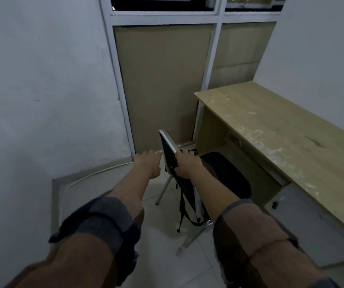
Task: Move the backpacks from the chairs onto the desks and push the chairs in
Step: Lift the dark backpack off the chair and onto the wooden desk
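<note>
A chair with a black seat (228, 176) and a thin backrest (168, 149), seen edge-on, stands in front of the light wooden desk (271, 125), its seat partly under the desk top. A dark backpack hangs at the backrest, and its black straps (182, 206) dangle toward the floor. My right hand (187, 163) grips the backrest's top edge on the seat side, next to a black carry loop. My left hand (147, 163) has its fingers curled against the rear of the backrest. Most of the backpack's body is hidden by my right forearm.
A grey drawer unit (312, 221) sits under the desk at the right. A white wall (42, 90) closes the left side, and a framed brown panel (162, 80) stands ahead. The chair's metal legs (189, 240) splay over the pale tiled floor.
</note>
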